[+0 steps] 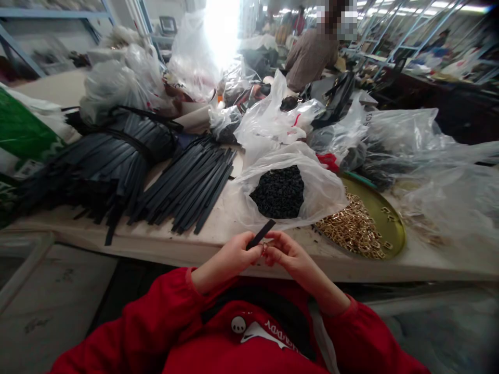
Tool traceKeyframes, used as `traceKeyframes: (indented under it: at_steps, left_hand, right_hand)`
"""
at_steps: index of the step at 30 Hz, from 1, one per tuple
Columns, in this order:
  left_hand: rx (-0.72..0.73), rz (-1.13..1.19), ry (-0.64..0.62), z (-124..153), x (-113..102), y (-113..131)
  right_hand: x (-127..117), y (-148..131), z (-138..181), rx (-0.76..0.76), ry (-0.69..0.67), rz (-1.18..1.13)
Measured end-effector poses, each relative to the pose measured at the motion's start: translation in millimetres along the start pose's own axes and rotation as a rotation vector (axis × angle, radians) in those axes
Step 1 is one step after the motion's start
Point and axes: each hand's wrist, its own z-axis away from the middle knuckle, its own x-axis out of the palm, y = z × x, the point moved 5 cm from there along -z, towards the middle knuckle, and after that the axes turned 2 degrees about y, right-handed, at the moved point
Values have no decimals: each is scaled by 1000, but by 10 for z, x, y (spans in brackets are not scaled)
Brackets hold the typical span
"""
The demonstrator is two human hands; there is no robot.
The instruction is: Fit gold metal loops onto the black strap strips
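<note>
My left hand (239, 255) is closed on a short black strap (262, 234), whose free end points up and to the right above the table edge. Facing it, my right hand (287, 252) pinches a small shiny metal piece (265, 244) between its fingertips. This piece sits at the strap, between both hands; its exact shape is partly hidden by the fingers. Just beyond my hands, an open clear plastic bag (319, 192) holds many small black pieces (278, 192). To the right, gold metal buckles (353, 226) lie heaped on a round tray (393, 223).
Loose black straps (191, 182) lie on the table (156, 241) at the left, beside a tied bundle of straps (105, 161). A green and white sack (27, 130) stands far left. More plastic bags (401, 135) crowd the back. A person (312, 57) is beyond the table.
</note>
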Motion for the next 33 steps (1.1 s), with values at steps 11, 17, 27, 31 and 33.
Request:
traceKeyframes:
  at_steps: [11,17,27,31,33]
  left_hand:
    - [110,-193,-10,-10,-14,-74]
    - [85,-202,28,-1,65,-231]
    - [38,-105,-65,22,39,-158]
    - [93,-212,-128,59,50,-94]
    - [106,-207,-145,75,70,-88]
  right_hand:
    - [40,215,-14,-12,41,-42]
    - [81,351,2,118,42,-182]
    - [46,179,130,-214,124,363]
    - [72,173,199,-206,67,391]
    - [91,192,232,-189,42,354]
